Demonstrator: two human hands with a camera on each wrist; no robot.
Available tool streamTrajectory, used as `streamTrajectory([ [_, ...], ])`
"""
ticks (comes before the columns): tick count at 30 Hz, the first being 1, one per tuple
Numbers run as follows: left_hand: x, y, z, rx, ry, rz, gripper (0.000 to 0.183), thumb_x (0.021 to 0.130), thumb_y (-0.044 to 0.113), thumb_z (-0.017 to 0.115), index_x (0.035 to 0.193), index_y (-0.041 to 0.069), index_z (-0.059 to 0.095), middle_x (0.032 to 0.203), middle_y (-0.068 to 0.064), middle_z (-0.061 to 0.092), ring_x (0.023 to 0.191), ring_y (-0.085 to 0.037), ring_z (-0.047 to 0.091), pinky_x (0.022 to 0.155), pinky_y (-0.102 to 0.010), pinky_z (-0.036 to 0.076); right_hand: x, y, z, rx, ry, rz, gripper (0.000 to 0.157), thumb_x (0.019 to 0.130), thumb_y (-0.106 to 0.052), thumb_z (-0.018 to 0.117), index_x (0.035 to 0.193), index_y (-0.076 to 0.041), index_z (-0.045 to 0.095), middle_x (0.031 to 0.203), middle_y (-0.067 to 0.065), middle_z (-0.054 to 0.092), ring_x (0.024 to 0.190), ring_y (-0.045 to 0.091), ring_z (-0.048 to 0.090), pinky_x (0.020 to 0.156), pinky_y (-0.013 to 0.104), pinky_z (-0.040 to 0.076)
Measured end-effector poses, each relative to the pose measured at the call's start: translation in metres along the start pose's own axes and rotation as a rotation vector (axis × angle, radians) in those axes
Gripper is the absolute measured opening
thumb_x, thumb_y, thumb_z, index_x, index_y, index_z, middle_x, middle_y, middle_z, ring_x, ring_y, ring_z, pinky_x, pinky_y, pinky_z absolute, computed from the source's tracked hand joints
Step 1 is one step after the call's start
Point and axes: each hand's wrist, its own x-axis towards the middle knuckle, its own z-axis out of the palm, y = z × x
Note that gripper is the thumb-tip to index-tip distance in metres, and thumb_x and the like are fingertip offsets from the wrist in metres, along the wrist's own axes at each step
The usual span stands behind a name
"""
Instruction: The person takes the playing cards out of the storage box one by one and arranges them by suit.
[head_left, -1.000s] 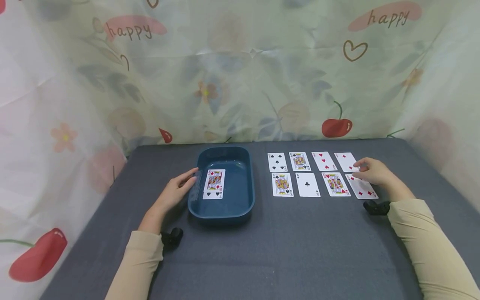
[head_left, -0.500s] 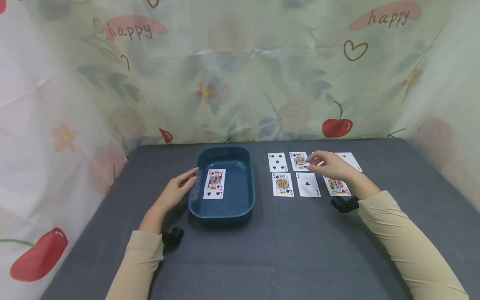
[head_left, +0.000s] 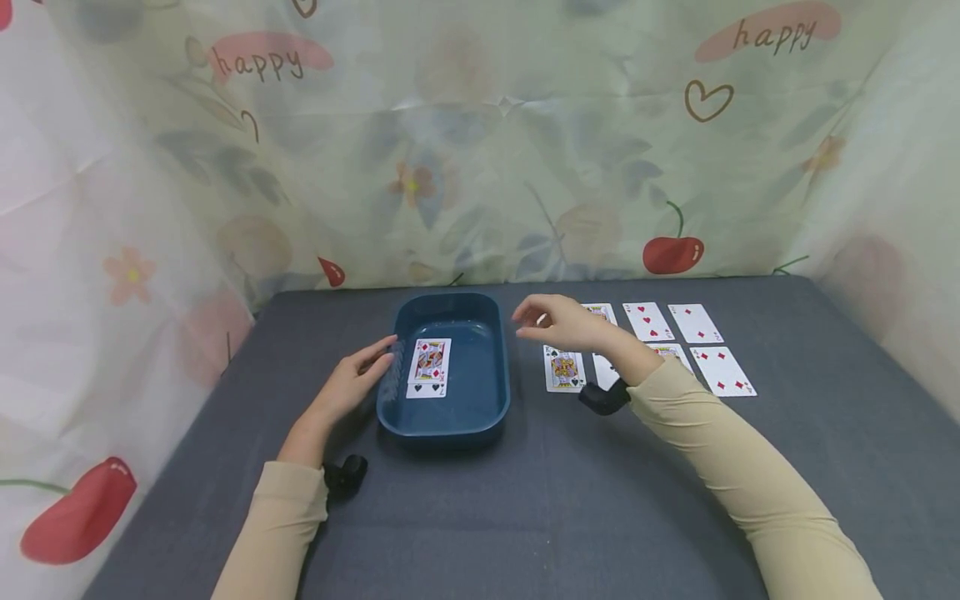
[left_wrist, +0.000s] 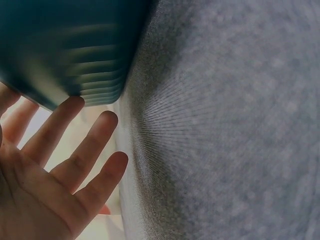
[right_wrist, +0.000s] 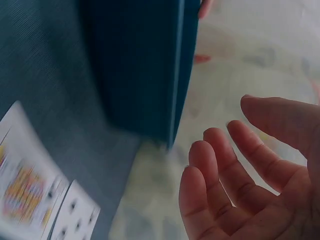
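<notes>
My left hand (head_left: 352,379) rests with spread, nearly straight fingers against the left side of a blue tray (head_left: 504,375); in the left wrist view the fingertips meet its ribbed wall (left_wrist: 97,75). Inside the tray a king of diamonds (head_left: 431,360) overlaps a spade card (head_left: 426,391). Above the left end of the card rows hovers my right hand (head_left: 566,323), fingers loosely bent. The right wrist view shows nothing between thumb and fingers. That hand hides the five of spades in the head view, though part of this card (right_wrist: 75,212) shows below the right wrist.
Two rows of face-up playing cards lie right of the tray, among them a king of spades (head_left: 565,370), a three of hearts (head_left: 648,322) and a four of diamonds (head_left: 723,372). The right arm covers some. A patterned curtain (head_left: 480,167) stands behind the grey table (head_left: 480,517).
My right hand has swept left from the diamond cards, over the back row, to near the tray's right rim. The left hand, tray and cards look unmoved.
</notes>
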Motion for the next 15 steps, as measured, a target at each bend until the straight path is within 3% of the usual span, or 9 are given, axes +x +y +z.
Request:
streamTrajectory([
  [7, 0.001, -0.001, 0.000, -0.001, -0.006, -0.003, 0.049, 0.098, 0.038, 0.043, 0.145, 0.025, 0.034, 0.150, -0.015, 0.035, 0.136, -0.036, 0.036, 0.109, -0.054, 0.032, 0.033, -0.031, 0.018, 0.018, -0.032, -0.057, 0.024, 0.090, -0.017, 0.060, 0.111, -0.004, 0.059, 0.101, 0.012, 0.066, 0.094, 0.023, 0.064, 0.086, 0.034, 0.052],
  [15, 0.001, -0.001, -0.001, -0.006, -0.005, -0.007, 0.049, 0.098, 0.038, 0.043, 0.145, 0.025, 0.034, 0.150, -0.015, 0.035, 0.136, -0.036, 0.036, 0.109, -0.054, 0.031, 0.066, -0.053, 0.033, 0.090, -0.045, -0.056, 0.027, 0.089, -0.015, 0.061, 0.112, 0.000, 0.060, 0.104, 0.014, 0.065, 0.097, 0.023, 0.063, 0.090, 0.032, 0.051],
])
